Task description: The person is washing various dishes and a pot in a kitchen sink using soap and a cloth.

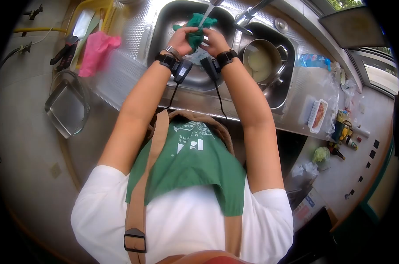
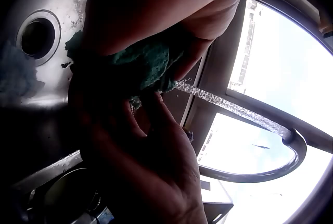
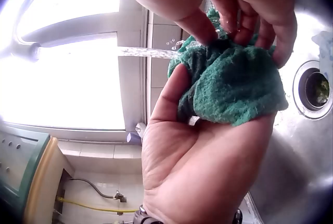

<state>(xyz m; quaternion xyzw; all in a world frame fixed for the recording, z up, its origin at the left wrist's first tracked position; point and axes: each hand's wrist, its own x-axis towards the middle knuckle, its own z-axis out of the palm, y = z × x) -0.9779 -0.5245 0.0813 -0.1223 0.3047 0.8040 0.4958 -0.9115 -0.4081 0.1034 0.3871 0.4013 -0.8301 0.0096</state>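
Both hands grip a wet green cloth (image 1: 198,34) over the left sink basin (image 1: 164,20). The left hand (image 1: 182,40) holds its near left side, and the right hand (image 1: 215,42) holds the right side. In the right wrist view, the cloth (image 3: 237,86) is bunched up between them. There the left thumb presses against its edge, while the right fingers curl over its top. A stream of water (image 3: 148,52) from the faucet (image 3: 26,50) hits the cloth and splashes. In the left wrist view, the cloth (image 2: 143,65) is dark and partly covered by the left hand.
A pot (image 1: 262,61) with cloudy liquid stands in the right basin. A pink cloth (image 1: 96,50) hangs over a yellow rack at left, above a metal tray (image 1: 66,108). A tray of meat (image 1: 318,115) lies on the right counter. The drain (image 3: 312,89) is below the hands.
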